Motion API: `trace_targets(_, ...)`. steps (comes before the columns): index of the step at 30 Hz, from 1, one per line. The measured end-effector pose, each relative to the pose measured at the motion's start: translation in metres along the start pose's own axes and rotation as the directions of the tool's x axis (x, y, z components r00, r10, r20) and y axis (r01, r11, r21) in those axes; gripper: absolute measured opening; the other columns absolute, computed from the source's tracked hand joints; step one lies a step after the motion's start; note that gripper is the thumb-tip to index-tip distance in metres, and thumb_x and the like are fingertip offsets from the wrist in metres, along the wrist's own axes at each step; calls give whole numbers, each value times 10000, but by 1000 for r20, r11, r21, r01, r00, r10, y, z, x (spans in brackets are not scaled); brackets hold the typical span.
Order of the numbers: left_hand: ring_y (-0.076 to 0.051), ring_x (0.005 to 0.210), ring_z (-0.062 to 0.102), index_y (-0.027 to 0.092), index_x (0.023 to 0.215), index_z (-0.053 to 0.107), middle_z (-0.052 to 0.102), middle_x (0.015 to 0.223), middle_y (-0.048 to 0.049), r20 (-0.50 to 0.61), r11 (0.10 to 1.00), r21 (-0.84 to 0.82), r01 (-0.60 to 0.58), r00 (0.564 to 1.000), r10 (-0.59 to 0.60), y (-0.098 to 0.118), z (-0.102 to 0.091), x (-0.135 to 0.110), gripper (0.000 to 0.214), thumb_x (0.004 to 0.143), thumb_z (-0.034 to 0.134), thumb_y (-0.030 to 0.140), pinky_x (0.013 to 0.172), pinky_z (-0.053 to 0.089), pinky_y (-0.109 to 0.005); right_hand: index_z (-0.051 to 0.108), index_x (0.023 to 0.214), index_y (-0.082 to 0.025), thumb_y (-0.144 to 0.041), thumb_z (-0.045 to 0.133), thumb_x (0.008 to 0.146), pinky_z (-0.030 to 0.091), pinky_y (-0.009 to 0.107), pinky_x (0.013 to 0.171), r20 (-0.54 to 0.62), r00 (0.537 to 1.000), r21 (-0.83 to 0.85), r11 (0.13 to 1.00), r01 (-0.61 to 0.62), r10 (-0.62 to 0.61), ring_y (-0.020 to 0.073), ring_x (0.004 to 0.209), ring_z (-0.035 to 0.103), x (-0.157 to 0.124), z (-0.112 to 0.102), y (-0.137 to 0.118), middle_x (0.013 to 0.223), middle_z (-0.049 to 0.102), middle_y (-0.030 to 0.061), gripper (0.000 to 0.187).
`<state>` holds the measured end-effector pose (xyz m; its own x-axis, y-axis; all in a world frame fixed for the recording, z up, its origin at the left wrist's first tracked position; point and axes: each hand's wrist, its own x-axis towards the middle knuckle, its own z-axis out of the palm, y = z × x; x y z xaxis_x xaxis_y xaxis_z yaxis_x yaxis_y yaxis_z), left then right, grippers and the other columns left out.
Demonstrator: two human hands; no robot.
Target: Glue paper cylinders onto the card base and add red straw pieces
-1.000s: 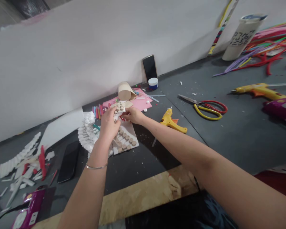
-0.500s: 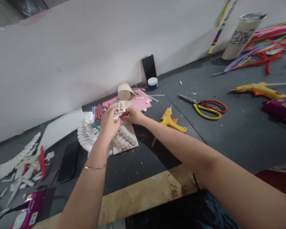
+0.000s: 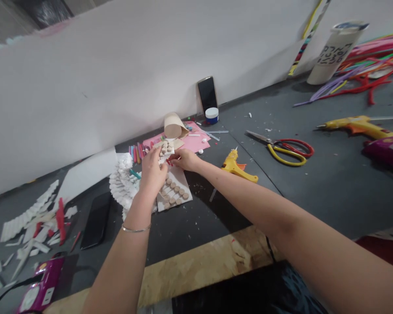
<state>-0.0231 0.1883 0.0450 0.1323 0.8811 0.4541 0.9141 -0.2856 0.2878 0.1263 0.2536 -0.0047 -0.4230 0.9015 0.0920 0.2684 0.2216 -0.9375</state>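
Note:
My left hand (image 3: 153, 169) holds up a small white card with wooden discs (image 3: 165, 150) glued along it. My right hand (image 3: 185, 159) pinches the card's lower edge, and a small red piece (image 3: 168, 162) shows at its fingertips. Just below lies a larger white card (image 3: 173, 192) with rows of wooden discs on stems. A pleated white paper fan (image 3: 123, 187) sits beside it. A kraft paper cone (image 3: 174, 125) rests on a pink paper sheet (image 3: 194, 142) beyond my hands.
A small yellow glue gun (image 3: 237, 168) lies right of my hands, with scissors (image 3: 290, 150) and a larger glue gun (image 3: 358, 126) farther right. Pleated paper scraps (image 3: 32, 224) and a black phone (image 3: 96, 220) lie left. A wall runs along the table's back.
The view has shifted slightly. Both hands stay at the small card, with only slight finger movement.

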Motion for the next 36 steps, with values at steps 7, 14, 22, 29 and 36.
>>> trace_targets(7,-330,1383,465,187,1380,519,540,1446,-155,3,1000,-9,-3,1000,3,-3,-5,4,590,798,599,131,1184,358,-508,679,912,-158,-179,628,840,426,183,593,-11,999,-24,999,29,-30,94,639,591,2,-2,1,771,694,-19,90)
trace_targets(14,-312,1401,452,193,1388,516,521,1470,-153,36,999,-5,-35,999,35,-4,-4,2,572,823,551,109,1192,349,-492,666,880,-148,-179,637,838,450,205,682,-50,998,-94,995,28,-32,102,690,608,-3,-4,-5,869,721,4,60)
trace_targets(22,-333,1411,436,197,1385,505,517,1468,-158,-11,999,-33,23,1000,-24,2,-14,3,592,809,635,160,1207,317,-524,668,900,-163,-173,699,800,488,273,785,-51,997,-278,958,-73,61,200,858,663,-15,-16,-19,938,731,77,105)
trace_targets(29,-259,1413,453,281,1439,451,478,1523,-104,-81,881,-364,303,932,-354,27,-58,-73,487,973,503,411,1132,451,-426,649,878,-158,-200,688,814,516,327,592,39,977,-361,914,-184,212,246,571,666,-34,-24,-33,653,669,84,86)
trace_targets(36,-261,1360,521,315,1392,511,550,1469,-74,92,718,-443,537,824,-559,43,-41,-149,478,961,493,521,1062,527,-389,636,889,-162,-133,710,770,525,330,461,110,952,-258,933,-249,285,217,426,615,-47,-24,-42,543,602,26,143)
